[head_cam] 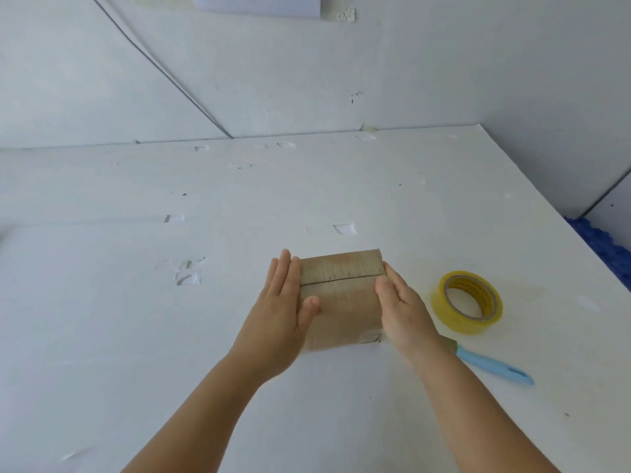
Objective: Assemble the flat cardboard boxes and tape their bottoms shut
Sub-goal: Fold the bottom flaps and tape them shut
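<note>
A small brown cardboard box stands on the white table, its two closed flaps facing up with a seam running across between them. My left hand presses flat against the box's left side, thumb resting on top. My right hand presses against its right side, fingers extended. The box is held between both palms. A roll of yellow-cored clear tape lies flat just right of my right hand.
A light blue-handled cutter or knife lies on the table behind my right wrist, its blade end hidden. White walls rise behind the table. A blue textured surface shows past the table's right edge. Dents and tape scraps mark the tabletop.
</note>
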Demonstrator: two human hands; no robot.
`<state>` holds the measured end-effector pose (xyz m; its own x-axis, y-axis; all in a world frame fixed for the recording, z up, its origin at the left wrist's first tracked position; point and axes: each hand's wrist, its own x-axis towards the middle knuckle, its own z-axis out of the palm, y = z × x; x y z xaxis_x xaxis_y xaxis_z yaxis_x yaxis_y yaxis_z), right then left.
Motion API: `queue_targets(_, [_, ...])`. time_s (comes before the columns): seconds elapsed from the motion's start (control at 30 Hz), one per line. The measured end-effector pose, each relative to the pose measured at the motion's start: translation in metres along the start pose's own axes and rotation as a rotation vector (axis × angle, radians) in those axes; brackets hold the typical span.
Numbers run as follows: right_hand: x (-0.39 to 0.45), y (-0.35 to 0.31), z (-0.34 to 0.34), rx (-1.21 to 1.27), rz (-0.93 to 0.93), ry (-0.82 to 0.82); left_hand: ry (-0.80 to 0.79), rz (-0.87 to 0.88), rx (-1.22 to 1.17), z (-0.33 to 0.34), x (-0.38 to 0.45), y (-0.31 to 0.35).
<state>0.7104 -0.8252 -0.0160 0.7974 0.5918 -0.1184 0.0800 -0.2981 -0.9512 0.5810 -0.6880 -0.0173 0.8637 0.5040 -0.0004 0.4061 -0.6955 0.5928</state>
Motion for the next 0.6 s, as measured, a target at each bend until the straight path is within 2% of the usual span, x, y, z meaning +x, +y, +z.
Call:
queue_targets(0.1, [0.002, 0.003, 0.000, 0.042, 0.033, -0.052, 0.045, -0.205, -0.472, 0.010, -0.014, 0.004])
queue_targets(0.2, [0.005, 0.010, -0.004, 0.128, 0.122, -0.118, 0.039, -0.265, -0.728, 0.012, -0.015, 0.005])
queue_targets(0.37, [0.009, 0.009, -0.009, 0.108, 0.254, -0.213, -0.078, -0.267, -0.775, 0.002, -0.016, 0.003])
queue_targets(0.47, [0.008, 0.004, -0.016, 0.076, 0.226, -0.229, -0.097, -0.251, -0.777, -0.006, -0.016, 0.005])
queue_targets(0.6, [0.009, -0.008, -0.026, 0.141, 0.136, -0.192, -0.060, -0.116, -0.709, -0.017, -0.008, 0.008])
